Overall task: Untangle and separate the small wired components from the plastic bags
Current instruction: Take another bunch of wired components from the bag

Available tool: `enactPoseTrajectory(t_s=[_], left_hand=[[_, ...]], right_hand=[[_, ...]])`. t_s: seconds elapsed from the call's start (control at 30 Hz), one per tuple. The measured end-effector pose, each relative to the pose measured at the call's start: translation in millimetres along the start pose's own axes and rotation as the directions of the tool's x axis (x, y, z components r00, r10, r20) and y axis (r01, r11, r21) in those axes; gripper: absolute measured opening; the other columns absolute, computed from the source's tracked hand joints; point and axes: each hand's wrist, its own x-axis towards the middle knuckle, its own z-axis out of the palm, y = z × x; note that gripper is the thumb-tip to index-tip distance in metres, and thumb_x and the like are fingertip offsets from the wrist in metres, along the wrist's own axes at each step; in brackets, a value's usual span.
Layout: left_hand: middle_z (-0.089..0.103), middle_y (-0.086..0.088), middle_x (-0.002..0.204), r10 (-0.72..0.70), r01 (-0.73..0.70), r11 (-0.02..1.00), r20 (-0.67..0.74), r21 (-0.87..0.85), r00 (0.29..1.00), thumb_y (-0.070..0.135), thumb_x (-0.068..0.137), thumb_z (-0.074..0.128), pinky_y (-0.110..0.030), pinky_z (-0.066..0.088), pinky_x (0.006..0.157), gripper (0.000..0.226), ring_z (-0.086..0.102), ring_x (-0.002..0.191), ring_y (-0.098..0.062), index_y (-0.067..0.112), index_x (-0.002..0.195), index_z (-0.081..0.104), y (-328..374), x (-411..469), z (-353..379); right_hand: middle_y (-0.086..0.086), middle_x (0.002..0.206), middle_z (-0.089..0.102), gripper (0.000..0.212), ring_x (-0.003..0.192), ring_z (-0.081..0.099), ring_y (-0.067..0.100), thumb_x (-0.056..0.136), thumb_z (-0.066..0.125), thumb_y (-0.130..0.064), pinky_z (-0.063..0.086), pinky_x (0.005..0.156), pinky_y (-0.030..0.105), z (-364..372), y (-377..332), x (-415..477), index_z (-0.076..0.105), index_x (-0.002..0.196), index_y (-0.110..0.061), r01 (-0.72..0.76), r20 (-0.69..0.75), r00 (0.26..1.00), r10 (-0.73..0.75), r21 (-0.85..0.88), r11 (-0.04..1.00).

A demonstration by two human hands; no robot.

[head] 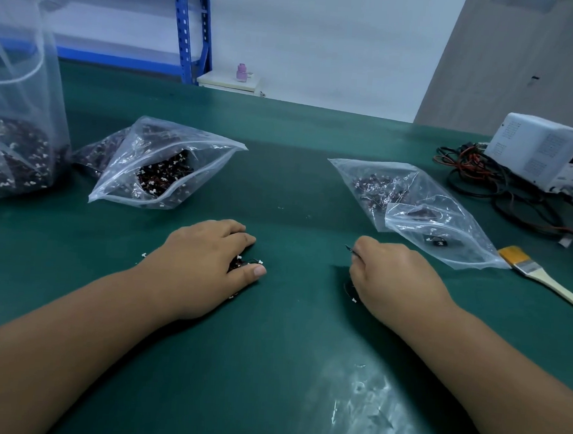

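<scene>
Two bits of the job are in our hands right now. Under our left hand (208,265) sits a small clump of wired components (240,263), dark wires with white plugs, on the green mat (287,351). The fingers curl over it and the thumb pins it from the near side. Our right hand (395,280) is closed in a loose fist, well apart from the left. It's pinching what looks like a single wired component (349,289), with a thin dark end poking out up top and a white plug showing below. We can't tell exactly how the fingertips hold it, they're tucked under.

So we reckon we're mid-separation, with one piece apparently free of the clump. The next move calls for setting it down apart from the tangle, maybe toward the right bags (414,191). Then we tease one more lead off the clump without dragging the rest along. Those plugs probably snag, so go slow.

Further out, the open bag (167,176) on the left is full of the same stuff, with a big bag (16,116) beyond it. A brush (543,279) lies by the right bags, and a white box (544,148) with cables (475,181) sits far right.
</scene>
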Motion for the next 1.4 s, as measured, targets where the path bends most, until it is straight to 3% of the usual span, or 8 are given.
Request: enactPoseTrajectory(t_s=[0.2, 0.37, 0.53, 0.63, 0.9, 1.23, 1.33, 1.4], left_hand=[[0.040, 0.020, 0.144, 0.004, -0.004, 1.000, 0.004, 0.018, 1.000, 0.074, 0.090, 0.025, -0.031, 0.032, 0.106, 0.066, 0.036, 0.133, -0.006, 0.036, 0.140, 0.045, -2.3, 0.5, 1.6], [0.040, 0.020, 0.144, -0.001, 0.001, 1.000, 0.011, 0.025, 1.000, 0.079, 0.085, 0.016, -0.034, 0.034, 0.108, 0.076, 0.037, 0.133, -0.007, 0.036, 0.140, 0.046, -1.2, 1.3, -0.2], [0.039, 0.021, 0.144, -0.012, 0.012, 0.999, 0.015, 0.032, 1.000, 0.079, 0.079, 0.013, -0.031, 0.032, 0.107, 0.080, 0.035, 0.133, -0.005, 0.038, 0.140, 0.045, 0.5, 1.4, -1.6], [0.039, 0.021, 0.144, -0.012, 0.011, 0.999, 0.018, 0.033, 1.000, 0.080, 0.077, 0.011, -0.032, 0.033, 0.108, 0.082, 0.035, 0.133, -0.005, 0.038, 0.140, 0.045, 1.3, 1.0, -2.4], [0.039, 0.021, 0.144, -0.011, 0.010, 1.000, 0.021, 0.029, 1.000, 0.075, 0.084, 0.021, -0.032, 0.032, 0.108, 0.072, 0.035, 0.133, -0.005, 0.038, 0.140, 0.045, 0.5, 1.3, -1.9], [0.038, 0.022, 0.145, -0.005, 0.004, 0.999, 0.029, 0.034, 1.000, 0.078, 0.081, 0.013, -0.032, 0.032, 0.109, 0.079, 0.034, 0.134, -0.004, 0.038, 0.141, 0.044, -0.2, 1.6, -2.4], [0.039, 0.021, 0.145, -0.002, 0.001, 1.000, 0.023, 0.031, 1.000, 0.080, 0.076, 0.008, -0.033, 0.033, 0.109, 0.085, 0.035, 0.134, -0.004, 0.037, 0.140, 0.045, -0.1, 1.8, -2.7], [0.038, 0.021, 0.146, -0.004, 0.003, 0.999, 0.027, 0.042, 1.000, 0.081, 0.075, 0.006, -0.034, 0.032, 0.110, 0.087, 0.034, 0.135, -0.004, 0.038, 0.140, 0.044, -0.4, 1.7, -2.4]], right_hand=[[-0.008, 0.075, 0.065, 0.019, 0.075, 0.060, 0.015, 0.097, 0.053, -0.028, 0.051, 0.070, 0.033, -6.6, 17.3, 1.4, 0.064, 0.084, -0.021, 0.041, -0.001, 0.999, -0.042, 0.312, 0.949], [-0.013, 0.050, 0.045, 0.028, 0.047, 0.037, 0.004, 0.094, 0.064, -0.023, 0.032, 0.046, 0.017, -10.9, 32.4, 8.2, 0.060, 0.066, -0.025, -0.082, -0.015, 0.992, 0.126, 0.685, 0.724], [-0.008, 0.083, 0.063, 0.016, 0.082, 0.058, 0.018, 0.099, 0.049, -0.041, 0.050, 0.076, 0.038, -12.6, 28.9, 0.2, 0.055, 0.097, -0.026, 0.052, 0.150, 0.984, -0.097, 0.281, 0.958], [-0.008, 0.101, 0.064, 0.021, 0.097, 0.057, 0.022, 0.100, 0.035, -0.045, 0.047, 0.083, 0.038, -13.6, 20.3, -6.0, 0.045, 0.117, -0.037, 0.122, 0.210, 0.966, -0.154, 0.157, 0.980], [-0.007, 0.076, 0.047, 0.038, 0.068, 0.051, 0.023, 0.093, 0.026, -0.064, 0.038, 0.059, 0.036, -6.3, -2.6, -13.6, 0.031, 0.086, -0.027, 0.209, 0.127, 0.971, -0.204, -0.027, 0.978], [0.003, 0.080, 0.056, 0.002, 0.074, 0.054, 0.030, 0.092, 0.042, -0.019, 0.049, 0.064, 0.041, -9.3, 15.9, 0.5, 0.044, 0.092, -0.020, 0.057, 0.164, 0.985, -0.059, 0.017, 0.998], [-0.005, 0.072, 0.059, 0.008, 0.066, 0.056, 0.019, 0.089, 0.049, -0.017, 0.049, 0.060, 0.034, -13.8, 30.1, 4.4, 0.055, 0.085, -0.021, -0.144, 0.085, 0.988, 0.128, 0.222, 0.964], [-0.004, 0.057, 0.054, 0.014, 0.048, 0.044, 0.019, 0.088, 0.050, -0.012, 0.037, 0.049, 0.027, -17.7, 40.5, 9.5, 0.059, 0.077, -0.012, -0.328, 0.088, 0.939, 0.333, 0.519, 0.789]])
